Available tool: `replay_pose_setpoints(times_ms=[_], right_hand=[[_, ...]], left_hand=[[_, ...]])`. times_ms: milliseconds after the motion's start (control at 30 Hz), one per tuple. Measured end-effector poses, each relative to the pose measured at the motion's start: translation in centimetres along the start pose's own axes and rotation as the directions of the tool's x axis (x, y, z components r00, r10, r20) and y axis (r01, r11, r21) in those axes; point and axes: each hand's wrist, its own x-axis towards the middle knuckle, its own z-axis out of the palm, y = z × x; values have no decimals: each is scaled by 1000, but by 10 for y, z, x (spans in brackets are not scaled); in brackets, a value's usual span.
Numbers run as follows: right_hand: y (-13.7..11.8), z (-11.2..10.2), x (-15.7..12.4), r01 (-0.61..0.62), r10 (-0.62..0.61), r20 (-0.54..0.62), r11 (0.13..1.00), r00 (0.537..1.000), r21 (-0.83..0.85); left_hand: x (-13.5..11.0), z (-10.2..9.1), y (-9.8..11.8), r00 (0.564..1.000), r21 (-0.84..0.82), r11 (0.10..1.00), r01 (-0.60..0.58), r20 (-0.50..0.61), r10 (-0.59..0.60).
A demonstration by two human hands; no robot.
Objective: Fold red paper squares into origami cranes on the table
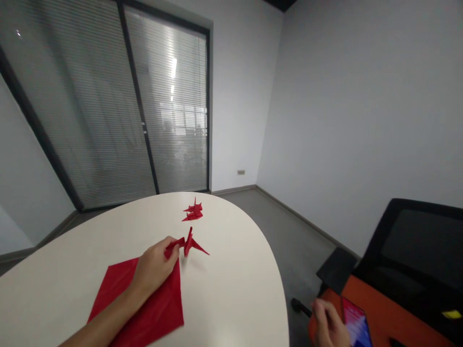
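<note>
My left hand (155, 265) is closed in a pinch on one wing of a red origami crane (188, 243), a little above the round table. Its other wing points right, away from my fingers. Under that hand and forearm a red sheet of paper (159, 308) lies flat, partly covered. Farther back on the table are red folded-paper cranes (194, 211), close together. At the lower right, off the table, my right hand (329, 325) has its fingers curled in beside a phone (356, 323) with a lit screen. Whether those fingers hold anything is hidden.
The pale round table (231, 289) curves away on its right side. Next to it stands an office chair with an orange seat (390, 308), a black mesh back (415, 250) and a black armrest (336, 270). Glass panels with blinds (173, 144) are beyond the table.
</note>
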Motion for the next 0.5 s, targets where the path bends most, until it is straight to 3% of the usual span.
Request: replay_pose_setpoints(times_ms=[67,100,200,267,367,433,500], right_hand=[[-65,15,-1,150,-165,110,979,980,136],[-99,25,-2,223,-267,224,953,937,205],[-190,61,-11,321,-439,585,898,682,300],[-235,90,-19,381,-496,649,866,577,322],[-277,137,-26,440,-552,692,822,466,360],[-292,166,-26,458,-556,747,806,365,376],[-298,192,-21,442,-547,769,810,332,385]], left_hand=[[-18,-11,3,1000,-18,1000,-13,5,13],[-26,-16,3,1000,-31,999,-17,0,17],[-42,-28,1,999,-81,996,-23,-51,18],[-50,-32,-4,994,-112,993,-28,-104,17],[-58,-33,-18,985,-161,986,-37,-175,8],[-60,-34,-28,978,-203,979,-25,-210,-19],[-59,-36,-38,967,-231,973,3,-246,-62]])
